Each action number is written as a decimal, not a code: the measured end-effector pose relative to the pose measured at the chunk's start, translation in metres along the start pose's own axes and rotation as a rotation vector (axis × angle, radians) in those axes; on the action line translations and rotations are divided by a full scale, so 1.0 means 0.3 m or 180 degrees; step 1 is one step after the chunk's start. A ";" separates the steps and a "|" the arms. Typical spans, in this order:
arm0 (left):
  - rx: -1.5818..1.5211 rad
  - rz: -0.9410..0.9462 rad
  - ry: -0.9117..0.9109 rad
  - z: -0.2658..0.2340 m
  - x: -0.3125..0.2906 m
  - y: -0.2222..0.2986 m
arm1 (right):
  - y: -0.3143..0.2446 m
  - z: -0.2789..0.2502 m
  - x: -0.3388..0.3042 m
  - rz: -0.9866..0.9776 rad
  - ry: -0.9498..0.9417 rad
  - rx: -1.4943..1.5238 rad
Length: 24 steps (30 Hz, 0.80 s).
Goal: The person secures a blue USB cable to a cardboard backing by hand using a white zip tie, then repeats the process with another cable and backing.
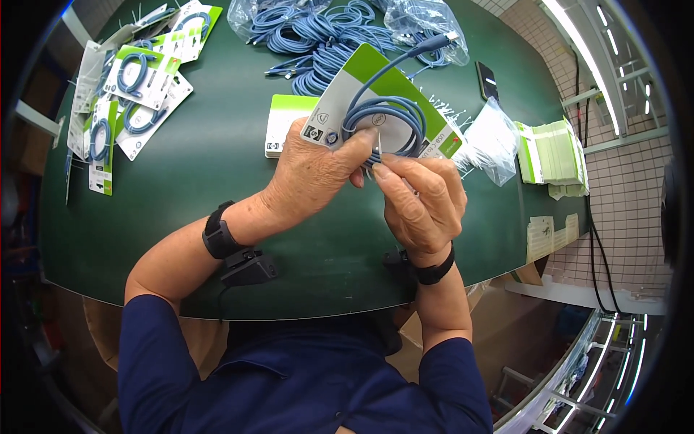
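From the head camera, both hands met above the middle of the dark green table (217, 159). The left hand (314, 173) pinched the lower edge of a green and white card (383, 87), its thumb pressed across the card's front near the bottom corner. A coiled blue cable (394, 116) lay against the face of that card, just above the thumb, with one plug end reaching up past the card's top edge. The right hand (419, 199) sat just beside the left, its fingertips closed together on the bottom of the coil where the loops bunched, so the cable hung directly above the grip and touched both hands.

Under the raised card, a second card (285, 119) lay flat on the table. A heap of loose blue cables (325, 36) lay at the far edge, partly in clear plastic bags. Finished cards with cables (137, 79) were stacked at the far left. To the right lay a black phone (486, 78), a clear bag of ties (491, 141) and a stack of blank cards (553, 152).
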<state>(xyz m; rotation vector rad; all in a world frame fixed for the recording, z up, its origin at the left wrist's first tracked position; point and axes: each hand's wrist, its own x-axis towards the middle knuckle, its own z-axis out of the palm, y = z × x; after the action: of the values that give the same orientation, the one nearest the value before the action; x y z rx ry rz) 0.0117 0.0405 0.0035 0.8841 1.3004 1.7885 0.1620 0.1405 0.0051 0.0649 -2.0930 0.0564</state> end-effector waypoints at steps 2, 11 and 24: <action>0.0029 0.0063 -0.0040 0.001 -0.002 0.008 | -0.002 -0.005 -0.006 -0.0009 -0.0003 -0.0053; 0.0060 0.0112 0.0009 0.004 -0.004 0.020 | 0.011 -0.003 -0.018 0.0062 0.0261 -0.0025; 0.0087 0.0134 0.0019 0.005 -0.007 0.008 | 0.014 -0.002 -0.012 0.0307 0.0194 0.0151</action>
<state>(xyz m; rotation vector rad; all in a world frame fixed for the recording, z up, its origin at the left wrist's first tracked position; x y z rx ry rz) 0.0135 0.0387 0.0060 0.9279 1.3218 1.8110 0.1640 0.1449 0.0023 -0.0088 -2.0332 0.1646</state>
